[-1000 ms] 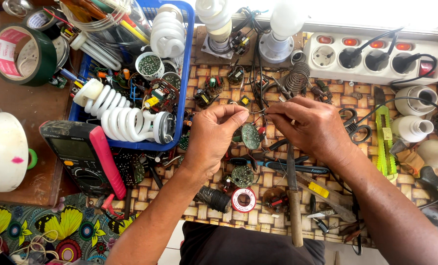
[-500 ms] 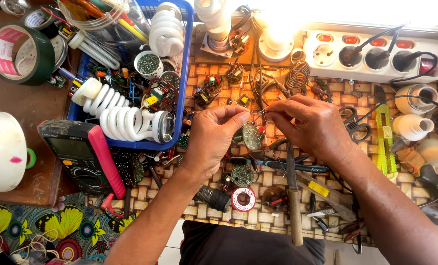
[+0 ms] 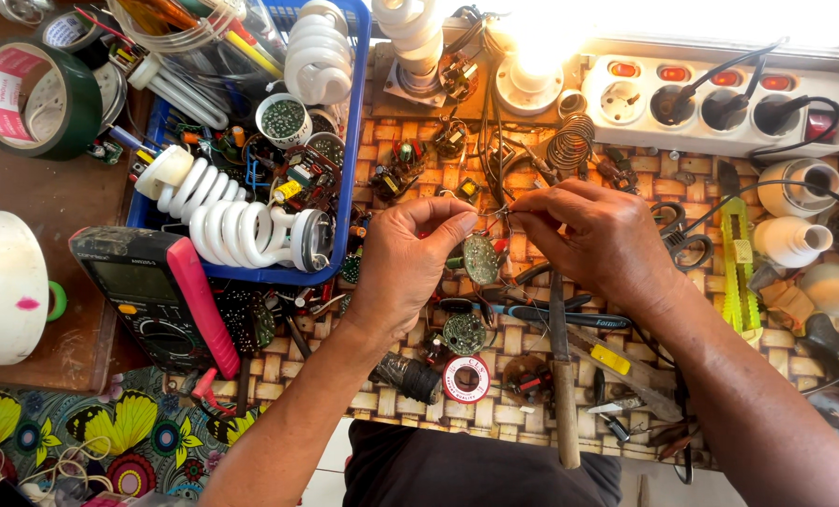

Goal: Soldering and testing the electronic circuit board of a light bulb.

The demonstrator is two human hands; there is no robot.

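Observation:
My left hand [image 3: 410,263] and my right hand [image 3: 600,237] meet over the woven mat, each pinching thin wires [image 3: 500,214] between thumb and forefinger. The wires run up toward a lit bulb [image 3: 532,58] in a white socket at the back. A small round green circuit board [image 3: 481,257] hangs just below my fingertips. A soldering iron [image 3: 562,380] with a wooden handle lies on the mat under my right hand, beside blue-handled pliers [image 3: 551,315].
A blue basket [image 3: 355,141] of spiral lamps and parts stands at the left, a multimeter [image 3: 156,299] in front of it. A white power strip [image 3: 720,99] runs along the back right. Green tape roll [image 3: 34,94], solder spool [image 3: 466,378], yellow cutter [image 3: 737,272] and bulb housings [image 3: 795,239] lie around.
The bulb at the back has gone from dark to brightly lit. My two hands have drawn slightly closer at the wires, otherwise staying in place.

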